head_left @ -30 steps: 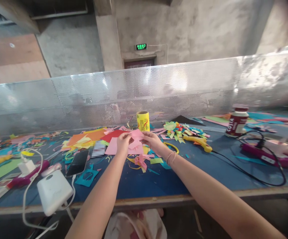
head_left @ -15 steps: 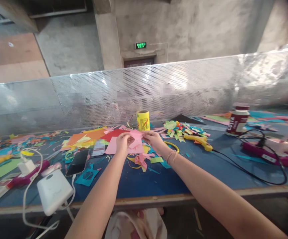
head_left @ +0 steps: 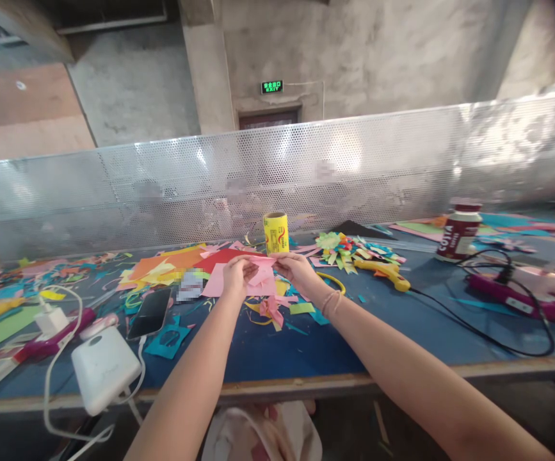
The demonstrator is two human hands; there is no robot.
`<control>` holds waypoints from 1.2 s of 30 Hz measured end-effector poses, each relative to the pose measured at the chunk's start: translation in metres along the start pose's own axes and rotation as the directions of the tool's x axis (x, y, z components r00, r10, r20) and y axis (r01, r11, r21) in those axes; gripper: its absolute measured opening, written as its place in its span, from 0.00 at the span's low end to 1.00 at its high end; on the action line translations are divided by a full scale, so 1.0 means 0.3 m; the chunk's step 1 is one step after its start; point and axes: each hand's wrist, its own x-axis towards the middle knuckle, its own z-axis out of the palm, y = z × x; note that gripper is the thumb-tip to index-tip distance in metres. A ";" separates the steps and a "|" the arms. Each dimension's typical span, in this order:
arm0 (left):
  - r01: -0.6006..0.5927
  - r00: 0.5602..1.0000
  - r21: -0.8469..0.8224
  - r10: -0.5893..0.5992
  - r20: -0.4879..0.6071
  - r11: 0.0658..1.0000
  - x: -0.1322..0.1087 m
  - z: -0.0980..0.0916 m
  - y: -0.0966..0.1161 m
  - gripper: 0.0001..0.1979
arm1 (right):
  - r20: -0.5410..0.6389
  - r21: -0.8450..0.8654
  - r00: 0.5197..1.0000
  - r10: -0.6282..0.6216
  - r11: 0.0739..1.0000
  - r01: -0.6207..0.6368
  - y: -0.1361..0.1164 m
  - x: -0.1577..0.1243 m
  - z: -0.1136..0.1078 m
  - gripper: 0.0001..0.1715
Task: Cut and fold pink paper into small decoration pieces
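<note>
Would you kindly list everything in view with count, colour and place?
table: 1, blue, foreground
pink paper: 1, pink, held
paper pieces: many, multicoloured, across table
tube: 1, yellow, centre
phone: 1, black, left
white device: 1, white, left
power strips: 2, magenta, both sides
cables: several, white left, black right
glue gun: 1 clear, yellow, right
bottle: 1, dark red, right
perforated screen: 1, silver, behind table
exit sign: 1, green, background
left hand: 1, bare, pinching pink paper
right hand: 1, bare, likewise

Concrete wall [head_left: 383, 57] — lit exit sign [head_left: 272, 87]
</note>
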 end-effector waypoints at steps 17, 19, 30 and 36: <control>-0.034 0.996 0.129 0.024 0.084 0.991 -0.017 0.017 -0.005 0.16 | 0.061 -0.418 0.967 -0.246 0.874 0.249 0.025 0.019 -0.012 0.17; -0.045 0.995 0.113 0.035 0.092 0.993 -0.014 0.014 -0.008 0.15 | 0.060 -0.408 0.973 -0.221 0.885 0.226 0.024 0.021 -0.012 0.15; -0.046 0.984 -0.032 0.051 0.170 0.998 0.001 0.011 -0.015 0.13 | -0.028 -0.180 0.996 -0.083 0.981 0.077 0.005 0.011 -0.008 0.14; 0.011 0.981 -0.081 0.005 0.192 0.997 0.001 0.010 -0.010 0.11 | -0.019 -0.166 0.998 -0.066 0.984 0.062 0.004 0.011 -0.009 0.13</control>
